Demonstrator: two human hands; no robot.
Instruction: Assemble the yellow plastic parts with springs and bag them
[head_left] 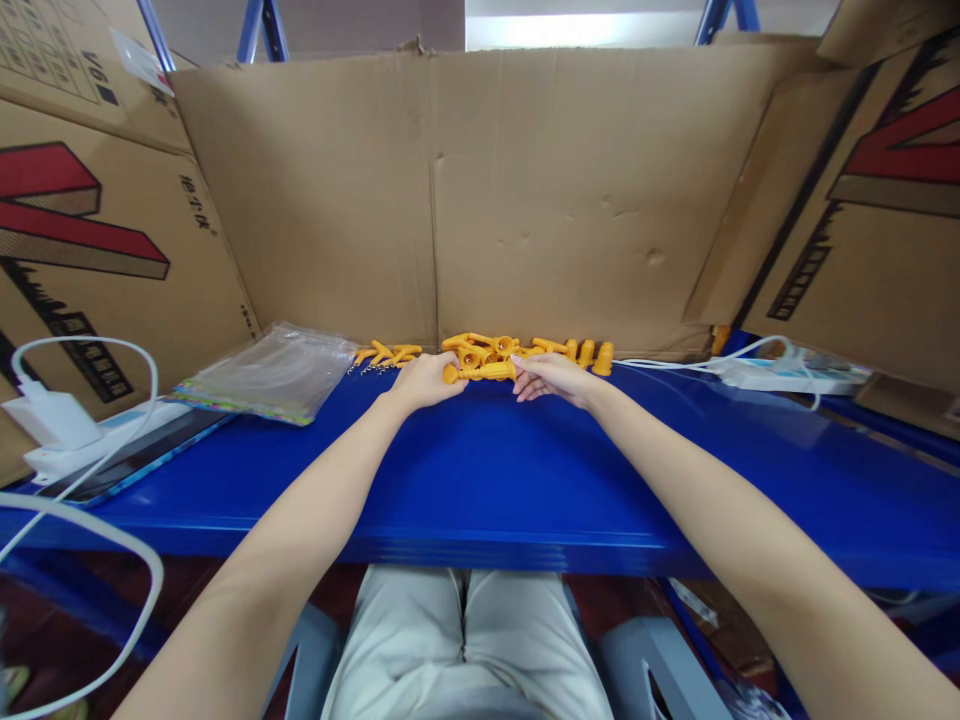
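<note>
My left hand [429, 381] is closed around the left end of an orange plastic piece with a round flared tip. Its ribbed shaft [495, 371] lies level between my two hands. At the shaft's other end, my right hand [553, 379] pinches with thumb and fingertips, the lower fingers loosely curled. Just behind them is a heap of orange plastic parts [504, 345], some with cup-shaped openings. Several branched orange pieces with small metal chains [386, 353] lie left of my left hand. Right of my right hand, several stubby orange pegs [603, 358] stand in a row.
The blue tabletop [495, 470] is bounded at the back by a cardboard panel [570, 200]. Clear plastic bags [274, 370] lie at left, near a white charger [56, 420] with a looping cable. On the right rests a white power strip [780, 375] with cords.
</note>
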